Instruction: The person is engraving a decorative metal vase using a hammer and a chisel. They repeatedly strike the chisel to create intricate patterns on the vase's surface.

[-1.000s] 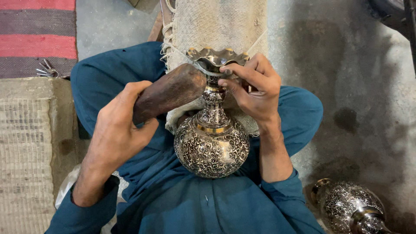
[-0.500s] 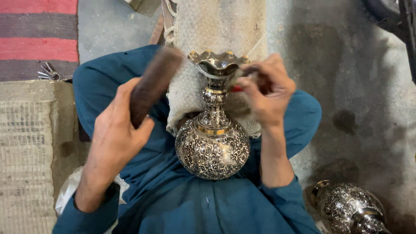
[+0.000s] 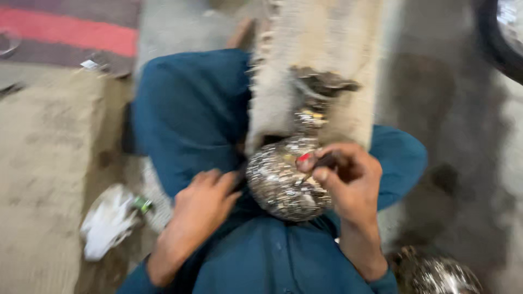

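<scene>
The head view is blurred. A round-bellied, engraved silver-and-brass metal vase [image 3: 289, 182] stands upright in the lap of a person in teal clothing, its fluted rim against a beige woven cloth [image 3: 316, 65]. The right hand [image 3: 346, 177] is closed around a small dark tool with a red tip [image 3: 313, 160], which touches the vase's belly. The left hand [image 3: 204, 198] rests loosely curled, holding nothing visible, just beside the vase. A second engraved vase [image 3: 436, 275] lies at lower right.

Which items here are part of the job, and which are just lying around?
In use:
- vase, in the lap
- left hand, beside the vase body
- right hand, on the vase, pinching a small red-tipped tool
- cloth under the vase neck

Lying about:
- second vase, lower right
- white crumpled rag
- striped rug
- mat
</scene>
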A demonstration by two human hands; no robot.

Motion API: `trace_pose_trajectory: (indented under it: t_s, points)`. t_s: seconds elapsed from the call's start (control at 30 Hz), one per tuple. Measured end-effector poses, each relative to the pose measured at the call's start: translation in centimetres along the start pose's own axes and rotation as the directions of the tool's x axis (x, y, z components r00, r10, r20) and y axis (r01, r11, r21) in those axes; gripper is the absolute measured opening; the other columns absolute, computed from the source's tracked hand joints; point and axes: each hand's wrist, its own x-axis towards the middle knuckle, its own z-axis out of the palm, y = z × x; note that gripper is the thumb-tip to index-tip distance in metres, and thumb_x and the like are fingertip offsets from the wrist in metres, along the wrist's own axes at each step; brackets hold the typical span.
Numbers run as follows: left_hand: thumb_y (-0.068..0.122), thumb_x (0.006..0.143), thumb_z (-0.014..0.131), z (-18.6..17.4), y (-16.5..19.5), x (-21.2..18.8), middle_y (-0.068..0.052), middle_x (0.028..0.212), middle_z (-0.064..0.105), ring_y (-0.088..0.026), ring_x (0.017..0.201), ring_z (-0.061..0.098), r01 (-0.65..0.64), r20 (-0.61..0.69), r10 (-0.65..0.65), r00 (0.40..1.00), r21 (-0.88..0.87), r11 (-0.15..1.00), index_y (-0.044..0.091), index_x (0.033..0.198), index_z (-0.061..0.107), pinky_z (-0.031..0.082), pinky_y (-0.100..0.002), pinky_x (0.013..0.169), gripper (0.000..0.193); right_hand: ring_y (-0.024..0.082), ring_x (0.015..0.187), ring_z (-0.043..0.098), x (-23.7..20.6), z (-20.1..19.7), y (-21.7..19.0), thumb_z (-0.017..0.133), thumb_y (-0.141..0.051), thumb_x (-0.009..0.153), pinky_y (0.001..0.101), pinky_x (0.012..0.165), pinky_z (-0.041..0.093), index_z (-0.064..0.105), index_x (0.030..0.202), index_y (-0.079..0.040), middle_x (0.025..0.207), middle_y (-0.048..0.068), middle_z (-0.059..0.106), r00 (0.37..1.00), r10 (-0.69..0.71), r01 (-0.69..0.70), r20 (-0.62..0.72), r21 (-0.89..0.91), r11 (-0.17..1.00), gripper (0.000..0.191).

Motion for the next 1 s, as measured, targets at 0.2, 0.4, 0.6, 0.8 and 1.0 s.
trace_pose_trajectory:
  t_s: [0.2, 0.4, 0.6, 0.8, 1.0]
  points:
    - [0.019, 0.106, 0.065, -2.7, 3.7, -2.4, -0.018, 0.115, 0.069, -0.035, 0.107, 0.07, -0.566, -0.447, 0.35, 0.823, -0.594, 0.572, -0.002, 0.125, 0.063, 0.057, -0.039, 0.091, 0.029, 0.019, 0.099, 0.07, -2.6, 6.1, 1.0, 0.073, 0.0, 0.096, 0.0319, 0.089, 0.06, 0.064, 0.115, 0.004, 0.114, 0.016, 0.071, 0.998, 0.013, -0.012, 0.066, -0.008, 1.0, 0.022]
    - [0.01, 0.106, 0.06, -1.1, 3.1, -3.8, -0.019, 0.113, 0.071, -0.031, 0.102, 0.075, -0.512, -0.514, 0.143, 0.846, -0.705, 0.491, -0.004, 0.13, 0.062, 0.059, -0.035, 0.085, 0.029, 0.019, 0.102, 0.071, -3.7, 8.4, 2.2, 0.066, -0.004, 0.1, 0.0297, 0.09, 0.06, 0.059, 0.114, 0.001, 0.111, 0.016, 0.074, 0.996, 0.072, -0.073, 0.055, 0.012, 0.997, 0.016]
    - [0.011, 0.105, 0.063, 0.2, 1.8, -5.2, -0.016, 0.106, 0.072, -0.031, 0.098, 0.075, -0.561, -0.59, 0.103, 0.801, -0.676, 0.478, -0.003, 0.118, 0.066, 0.06, -0.035, 0.084, 0.019, 0.025, 0.106, 0.073, -4.7, 10.7, 3.9, 0.064, -0.03, 0.114, 0.0401, 0.102, 0.059, 0.063, 0.108, 0.003, 0.103, 0.019, 0.073, 0.99, -0.068, 0.062, 0.121, 0.048, 0.997, 0.033]
    - [0.004, 0.101, 0.065, 1.0, 2.0, -5.5, -0.016, 0.097, 0.067, -0.033, 0.087, 0.069, -0.635, -0.703, 0.151, 0.695, -0.502, 0.587, 0.0, 0.102, 0.062, 0.055, -0.038, 0.078, 0.005, 0.025, 0.094, 0.07, -6.1, 12.4, 5.0, 0.062, -0.035, 0.115, 0.0469, 0.104, 0.059, 0.059, 0.103, 0.0, 0.09, 0.015, 0.069, 0.958, -0.255, 0.258, -0.133, 0.003, 0.966, 0.038]
    - [0.004, 0.1, 0.065, 1.4, 2.7, -5.2, -0.017, 0.095, 0.067, -0.034, 0.089, 0.07, -0.597, -0.615, 0.113, 0.78, -0.679, 0.427, -0.003, 0.107, 0.065, 0.056, -0.039, 0.078, 0.009, 0.023, 0.088, 0.068, -6.6, 12.1, 5.6, 0.059, -0.027, 0.118, 0.0447, 0.098, 0.059, 0.059, 0.105, -0.001, 0.091, 0.012, 0.067, 0.942, -0.245, 0.274, -0.231, 0.103, 0.956, 0.029]
